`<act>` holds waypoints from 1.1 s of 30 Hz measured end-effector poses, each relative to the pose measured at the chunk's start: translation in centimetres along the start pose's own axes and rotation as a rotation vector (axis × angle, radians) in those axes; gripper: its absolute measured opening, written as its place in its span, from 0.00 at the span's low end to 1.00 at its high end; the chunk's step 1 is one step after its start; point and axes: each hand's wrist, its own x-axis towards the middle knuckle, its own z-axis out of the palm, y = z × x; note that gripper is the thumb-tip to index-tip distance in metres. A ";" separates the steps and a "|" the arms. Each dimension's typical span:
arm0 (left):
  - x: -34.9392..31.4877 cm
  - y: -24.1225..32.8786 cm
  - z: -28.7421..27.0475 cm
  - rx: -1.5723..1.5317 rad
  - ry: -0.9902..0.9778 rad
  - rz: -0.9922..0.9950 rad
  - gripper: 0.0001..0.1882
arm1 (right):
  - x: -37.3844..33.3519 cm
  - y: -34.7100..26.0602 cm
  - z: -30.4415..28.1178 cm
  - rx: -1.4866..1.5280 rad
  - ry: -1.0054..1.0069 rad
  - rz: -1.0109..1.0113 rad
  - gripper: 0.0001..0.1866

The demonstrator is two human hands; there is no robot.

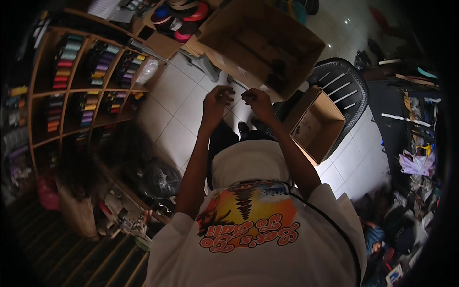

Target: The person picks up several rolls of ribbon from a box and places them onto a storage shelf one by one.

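My left hand (219, 99) and my right hand (258, 102) are held up in front of my body, a short gap apart. The fingers of both are curled inward toward each other. Whatever lies between the fingertips is too small and dark to make out. Just beyond my hands stands a large open cardboard box (224, 36), dark inside. A smaller open cardboard box (330, 117) rests on a black slatted plastic chair (357, 88), to the right of my right hand.
A wooden compartment shelf (33, 117) with thread spools in many colours runs along the left. Coloured rolls (196, 13) are stacked at the far left of the large box. Heaped goods and bags (417, 162) line the right. Light tiles (179, 103) cover the floor.
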 end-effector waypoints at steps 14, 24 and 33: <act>29.3 -4.5 -0.1 0.168 -0.376 -0.057 0.12 | 8.4 1.7 -4.6 0.083 0.799 0.766 0.12; 39.4 -15.8 12.6 0.917 -0.926 0.018 0.13 | 13.1 24.2 -7.5 -0.448 0.425 0.688 0.22; 37.4 -28.6 18.7 0.982 -1.268 0.140 0.21 | 17.8 33.1 -3.6 -0.595 0.361 0.814 0.22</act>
